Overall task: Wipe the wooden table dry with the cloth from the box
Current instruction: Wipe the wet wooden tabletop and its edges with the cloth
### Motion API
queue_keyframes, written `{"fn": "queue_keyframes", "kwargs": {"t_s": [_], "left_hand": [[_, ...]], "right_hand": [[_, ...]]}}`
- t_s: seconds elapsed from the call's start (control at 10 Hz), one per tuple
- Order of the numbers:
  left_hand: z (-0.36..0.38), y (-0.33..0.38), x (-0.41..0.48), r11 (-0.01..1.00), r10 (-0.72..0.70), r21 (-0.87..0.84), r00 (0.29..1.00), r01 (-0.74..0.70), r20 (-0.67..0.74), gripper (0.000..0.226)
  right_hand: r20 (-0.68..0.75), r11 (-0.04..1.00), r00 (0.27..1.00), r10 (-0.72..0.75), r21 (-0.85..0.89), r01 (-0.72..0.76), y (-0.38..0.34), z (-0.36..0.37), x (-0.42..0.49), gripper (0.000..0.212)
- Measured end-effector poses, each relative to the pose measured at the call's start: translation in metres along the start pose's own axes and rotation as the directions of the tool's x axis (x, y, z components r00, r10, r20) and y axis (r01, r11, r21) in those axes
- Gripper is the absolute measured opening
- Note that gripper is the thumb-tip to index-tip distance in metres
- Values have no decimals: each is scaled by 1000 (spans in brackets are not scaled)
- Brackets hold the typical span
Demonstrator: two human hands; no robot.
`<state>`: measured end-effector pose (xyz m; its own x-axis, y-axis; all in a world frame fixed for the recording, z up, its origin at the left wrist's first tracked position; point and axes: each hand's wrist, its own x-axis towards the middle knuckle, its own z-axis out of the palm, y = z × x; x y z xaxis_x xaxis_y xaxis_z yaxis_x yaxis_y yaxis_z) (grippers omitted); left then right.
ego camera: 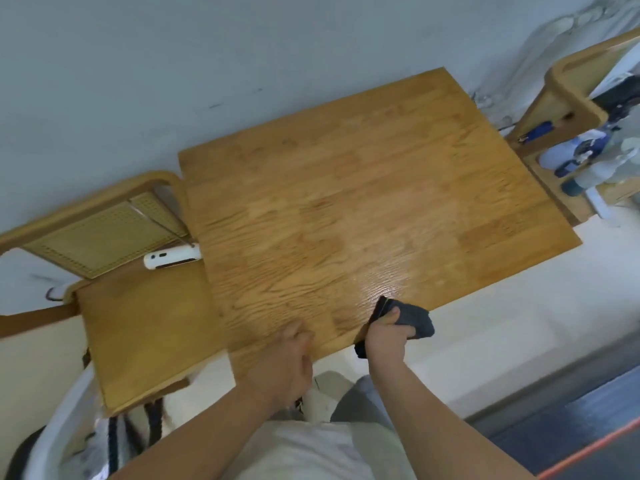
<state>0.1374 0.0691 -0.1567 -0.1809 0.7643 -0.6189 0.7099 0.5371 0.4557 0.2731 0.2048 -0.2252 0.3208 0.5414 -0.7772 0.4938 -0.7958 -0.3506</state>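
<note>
Our right hand [386,336] squeezes the dark cloth [417,318] on the desk [346,202]. Our left hand [294,355] rests beside it, fingers too blurry to tell.

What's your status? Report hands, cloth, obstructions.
Right hand grips dark cloth at near edge of wooden table. Left hand beside it on the edge, blurred. Nothing seen blocking.

Room corner with two wooden chairs.

Pale grey-blue wall [173,64] across the top, scuffed with a few dark marks, patchy white at far right. At left, a bentwood chair [104,233] with a cane back, a white gadget [172,257] lying at the seat's rear edge. At upper right, a second chair [543,109], seat piled with blue and white items too blurred to name. Cream floor [519,323] below, then a dark grey strip [571,417] and an orange line [588,450] at lower right.
</note>
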Motion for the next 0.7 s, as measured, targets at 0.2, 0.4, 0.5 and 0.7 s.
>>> {"fn": "queue_keyframes", "kwargs": {"t_s": [0.2, 0.4, 0.5, 0.7], "left_hand": [[15, -21, -11, 990, 117, 87, 992, -113, -52, 50], [10, 2, 3, 949, 211, 222, 974, -224, 80, 56], [2, 29, 18, 916, 232, 303, 963, -263, 136, 62], [2, 90, 71, 865, 242, 402, 952, -299, 187, 72]], "right_hand": [[1, 986, 1000, -13, 164, 13, 27, 32, -39, 65], [83, 958, 996, 41, 280, -63, 7, 3, -10, 73], [73, 935, 995, 75, 342, -95, -9, -18, 12, 75], [80, 938, 995, 64, 335, -87, -30, -78, 76, 79]]}}
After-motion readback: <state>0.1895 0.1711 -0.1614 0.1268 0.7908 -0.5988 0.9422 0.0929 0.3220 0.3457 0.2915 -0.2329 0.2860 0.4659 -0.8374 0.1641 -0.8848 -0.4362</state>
